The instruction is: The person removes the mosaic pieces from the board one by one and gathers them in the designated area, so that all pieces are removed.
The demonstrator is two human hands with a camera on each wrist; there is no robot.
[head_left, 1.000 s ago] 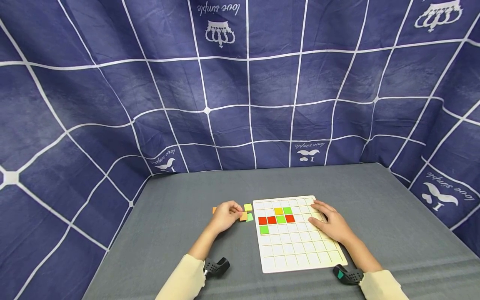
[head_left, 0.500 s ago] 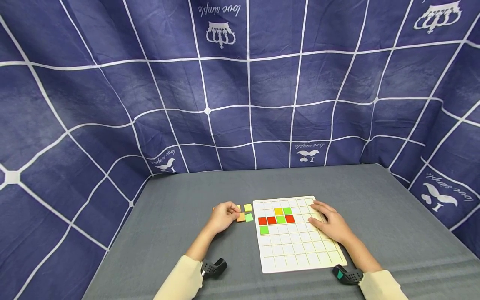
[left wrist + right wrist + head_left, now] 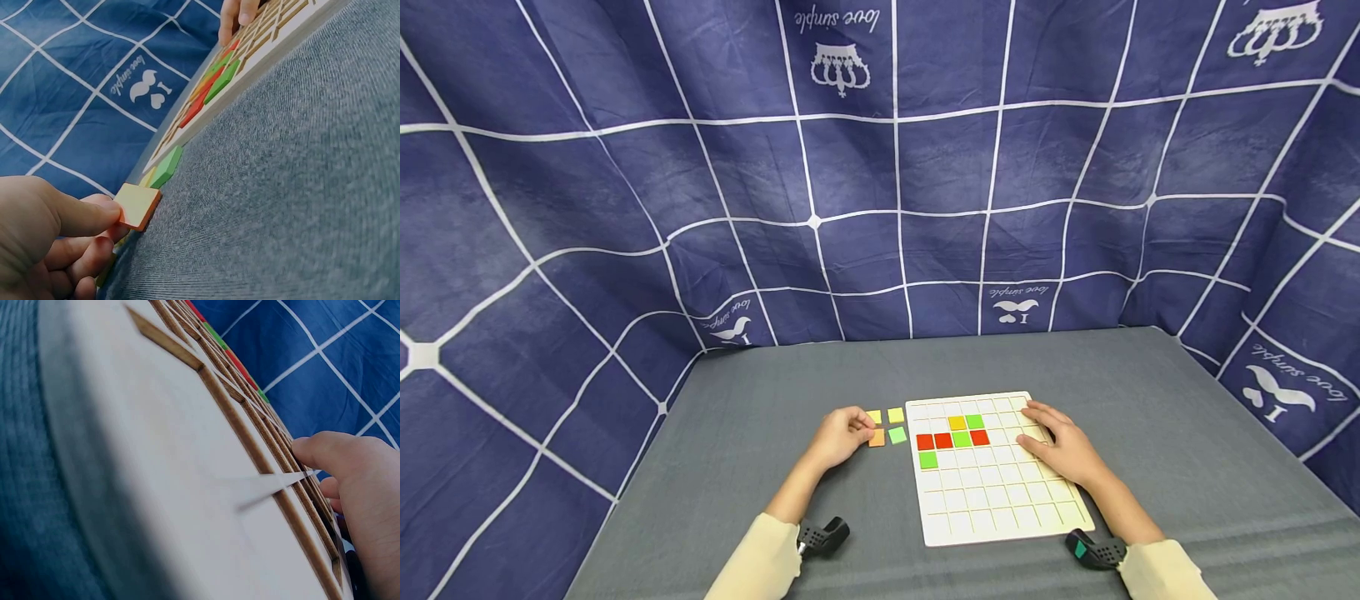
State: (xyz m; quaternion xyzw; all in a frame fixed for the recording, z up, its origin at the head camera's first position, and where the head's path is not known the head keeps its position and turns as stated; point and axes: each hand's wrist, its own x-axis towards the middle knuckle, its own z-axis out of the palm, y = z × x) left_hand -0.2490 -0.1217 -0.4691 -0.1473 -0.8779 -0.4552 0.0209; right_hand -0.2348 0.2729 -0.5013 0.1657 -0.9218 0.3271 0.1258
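Observation:
Thumb and fingers of my left hand (image 3: 844, 437) pinch an orange square tile (image 3: 876, 437), seen close up in the left wrist view as a tile (image 3: 138, 205) with a pale top and orange edge. Beside it lie a light green tile (image 3: 897, 435) and two yellow tiles (image 3: 896, 415), one partly behind my fingers. The white grid board (image 3: 992, 521) carries several red, green and yellow-orange tiles in its upper left squares. My right hand (image 3: 1063, 448) rests with spread fingers on the board's right edge, also seen in the right wrist view (image 3: 365, 494).
A grey cloth (image 3: 760, 500) covers the table. Behind and at the sides hangs a blue curtain (image 3: 940, 167) with white lines. Each wrist wears a black band, the left one (image 3: 825, 536) and the right one (image 3: 1096, 550).
My left hand has moved left with the orange tile, away from the green tile, which now shows whole. A yellow tile has come into view behind my fingers. My right hand has stayed still.

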